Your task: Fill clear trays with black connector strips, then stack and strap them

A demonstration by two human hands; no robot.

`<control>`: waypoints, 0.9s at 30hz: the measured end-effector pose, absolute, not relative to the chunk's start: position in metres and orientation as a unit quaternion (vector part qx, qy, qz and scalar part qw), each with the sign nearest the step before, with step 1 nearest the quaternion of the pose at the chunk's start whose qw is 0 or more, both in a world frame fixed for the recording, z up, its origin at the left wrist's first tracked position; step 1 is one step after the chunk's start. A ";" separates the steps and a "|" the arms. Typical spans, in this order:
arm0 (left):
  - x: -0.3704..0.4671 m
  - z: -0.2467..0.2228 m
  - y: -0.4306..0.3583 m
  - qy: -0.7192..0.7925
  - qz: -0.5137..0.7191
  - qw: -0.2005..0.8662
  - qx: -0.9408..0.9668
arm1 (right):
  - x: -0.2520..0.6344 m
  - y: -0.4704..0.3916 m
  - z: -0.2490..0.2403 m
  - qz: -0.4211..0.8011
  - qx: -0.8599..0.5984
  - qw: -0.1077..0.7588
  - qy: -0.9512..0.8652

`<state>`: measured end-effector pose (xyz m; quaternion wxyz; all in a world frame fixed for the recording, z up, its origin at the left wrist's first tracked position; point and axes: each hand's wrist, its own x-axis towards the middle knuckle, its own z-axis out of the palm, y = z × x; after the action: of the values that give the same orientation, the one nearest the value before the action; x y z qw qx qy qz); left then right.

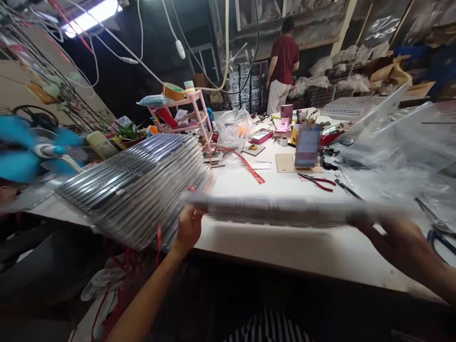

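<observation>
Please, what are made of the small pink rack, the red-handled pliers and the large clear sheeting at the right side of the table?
The pink rack looks like moulded plastic: even colour, smooth slim legs. The pliers seem to be dark metal, their red grips probably plastic or rubber. The sheeting looks like glossy plastic film: see-through, wrinkled, with pale highlights.

Long blurred bundle [278,209] between left hand [190,225] and right hand [395,237], above white table [242,242].
</observation>
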<state>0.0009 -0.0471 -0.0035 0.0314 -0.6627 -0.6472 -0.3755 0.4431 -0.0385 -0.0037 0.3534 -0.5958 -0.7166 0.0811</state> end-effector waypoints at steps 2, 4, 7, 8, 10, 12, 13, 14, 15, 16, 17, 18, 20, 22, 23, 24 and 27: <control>0.008 0.012 -0.022 -0.676 -0.370 0.033 -0.636 | 0.428 -0.022 0.011 0.119 -0.619 0.346 -0.695; 0.012 0.016 -0.001 -0.690 -0.343 0.020 -0.637 | 0.413 -0.007 0.012 0.165 -0.625 0.313 -0.696; 0.014 0.000 0.021 -0.716 -0.284 -0.006 -0.638 | 0.398 0.013 -0.009 0.190 -0.643 0.240 -0.702; 0.015 -0.008 0.026 -0.724 -0.264 -0.012 -0.636 | 0.395 0.019 -0.017 0.188 -0.653 0.221 -0.700; 0.018 -0.023 0.029 -0.742 -0.231 -0.020 -0.629 | 0.389 0.028 -0.032 0.174 -0.677 0.187 -0.690; 0.021 -0.034 0.025 -0.754 -0.207 -0.025 -0.622 | 0.386 0.031 -0.041 0.156 -0.700 0.149 -0.681; 0.021 -0.037 0.020 -0.757 -0.199 -0.027 -0.622 | 0.386 0.030 -0.044 0.148 -0.709 0.131 -0.677; 0.021 -0.039 0.014 -0.756 -0.193 -0.031 -0.625 | 0.387 0.026 -0.046 0.145 -0.713 0.114 -0.676; 0.020 -0.041 0.006 -0.751 -0.190 -0.039 -0.632 | 0.388 0.021 -0.048 0.143 -0.715 0.101 -0.677; 0.018 -0.043 -0.004 -0.740 -0.190 -0.051 -0.643 | 0.390 0.014 -0.050 0.142 -0.714 0.092 -0.680; 0.016 -0.045 -0.013 -0.727 -0.194 -0.065 -0.655 | 0.393 0.006 -0.053 0.139 -0.713 0.088 -0.681; 0.014 -0.047 -0.022 -0.713 -0.203 -0.079 -0.666 | 0.395 -0.002 -0.057 0.135 -0.714 0.089 -0.681; 0.011 -0.052 -0.036 -0.693 -0.224 -0.097 -0.678 | 0.398 -0.018 -0.063 0.122 -0.724 0.096 -0.672; 0.010 -0.056 -0.040 -0.699 -0.234 -0.096 -0.669 | 0.396 -0.027 -0.065 0.108 -0.739 0.098 -0.657; 0.010 -0.057 -0.038 -0.707 -0.232 -0.096 -0.662 | 0.393 -0.028 -0.065 0.102 -0.747 0.092 -0.651; 0.010 -0.058 -0.035 -0.713 -0.228 -0.098 -0.656 | 0.390 -0.027 -0.064 0.097 -0.752 0.084 -0.646; 0.008 -0.058 -0.023 -0.708 -0.241 -0.129 -0.651 | 0.385 -0.020 -0.058 0.090 -0.763 0.063 -0.637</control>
<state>0.0078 -0.0232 -0.0576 -0.1290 -0.6511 -0.7081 -0.2410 0.3854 -0.0204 -0.0579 0.0634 -0.7626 -0.6374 0.0904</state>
